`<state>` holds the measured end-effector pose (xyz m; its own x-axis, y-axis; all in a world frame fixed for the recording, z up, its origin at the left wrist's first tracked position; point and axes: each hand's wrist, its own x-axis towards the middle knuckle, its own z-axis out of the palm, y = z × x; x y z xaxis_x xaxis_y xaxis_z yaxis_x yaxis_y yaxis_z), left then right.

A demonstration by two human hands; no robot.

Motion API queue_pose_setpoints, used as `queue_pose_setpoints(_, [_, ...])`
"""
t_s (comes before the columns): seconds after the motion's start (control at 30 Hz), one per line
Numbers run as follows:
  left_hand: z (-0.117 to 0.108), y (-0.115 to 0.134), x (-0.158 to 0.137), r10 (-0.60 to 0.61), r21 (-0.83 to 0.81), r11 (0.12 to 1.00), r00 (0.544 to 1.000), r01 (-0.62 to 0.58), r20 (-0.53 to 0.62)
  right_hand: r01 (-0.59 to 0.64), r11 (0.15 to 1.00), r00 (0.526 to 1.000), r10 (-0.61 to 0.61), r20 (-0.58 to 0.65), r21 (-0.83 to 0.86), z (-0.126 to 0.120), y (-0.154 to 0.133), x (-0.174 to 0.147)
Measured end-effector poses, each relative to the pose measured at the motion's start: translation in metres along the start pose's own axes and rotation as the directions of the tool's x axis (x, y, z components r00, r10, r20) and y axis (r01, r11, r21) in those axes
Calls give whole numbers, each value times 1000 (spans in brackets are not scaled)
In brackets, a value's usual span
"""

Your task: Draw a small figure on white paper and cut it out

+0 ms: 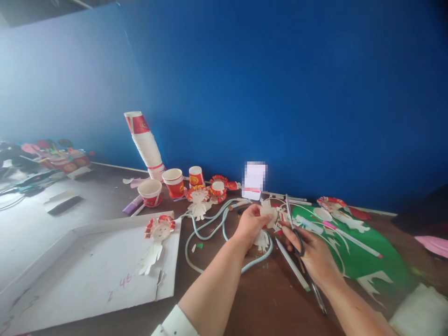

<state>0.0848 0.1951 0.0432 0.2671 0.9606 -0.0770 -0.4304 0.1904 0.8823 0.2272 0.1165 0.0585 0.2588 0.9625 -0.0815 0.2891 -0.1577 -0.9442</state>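
My left hand (251, 225) pinches a small white paper cut-out (268, 213) with a ragged edge. Close beside it, my right hand (311, 249) is closed on a pair of scissors (297, 239) with dark handles, blades pointing up and away from me. Some red and white paper shows between the two hands, partly hidden by the fingers. Just below my left hand lies another white paper piece (262, 241). A marker pen with a green end (293, 265) rests on the table under my right hand.
A pale blue cable (196, 228) loops across the brown table. Red paper cups (174, 183) and a leaning cup stack (142, 140) stand along the blue partition. At left is a white tray (101, 261) with a paper figure (160, 229); at right, green paper (371, 247) under scraps and a pink marker (352, 239).
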Motion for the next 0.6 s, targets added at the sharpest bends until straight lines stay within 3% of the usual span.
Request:
queue_pose_setpoints(0.33, [1, 5, -1, 3, -70, 998, 1000, -4, -16, 11, 995, 981, -29, 192, 98, 6, -5, -4])
queue_pose_setpoints(0.6, [2, 6, -6, 12, -104, 995, 999, -7, 46, 38, 988, 973, -71, 220, 150, 3, -9, -9])
